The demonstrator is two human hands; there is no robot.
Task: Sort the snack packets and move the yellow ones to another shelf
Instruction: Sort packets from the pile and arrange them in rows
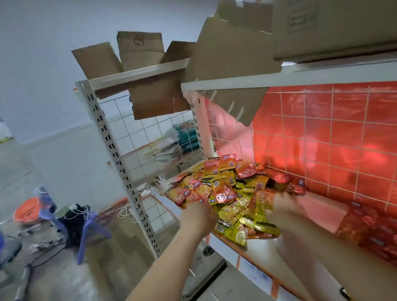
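Fingers of the left hand [198, 218] lie on the near left edge of the packet heap [227, 192], but motion blur hides whether they curl round a packet or only press on it, so their state cannot be told. Fingers of the right hand [284, 205] are blurred too, spread over the heap's right side at about four o'clock from its middle; whether they grasp anything cannot be told either. Both bare forearms reach in from six o'clock.

Red and yellow snack packets are mixed in that heap, which sits on the shelf [266, 248] near its left end. Yellow packets [249, 216] gather mostly at the near edge, between the two hands, with a few hanging over the shelf's front lip; red packets [222, 193] lie thicker toward twelve o'clock. A wire grid [343, 128] backs the shelf, with red boxes [371, 109] showing behind it, at two o'clock from the heap.

Cardboard boxes [340, 0] stand on the upper shelf at one o'clock, and opened flaps [141, 48] rise at eleven o'clock over a second, paler rack [117, 147]. Down on the floor at nine o'clock are a purple stool [86, 231], an orange basin [27, 209] and loose cables.
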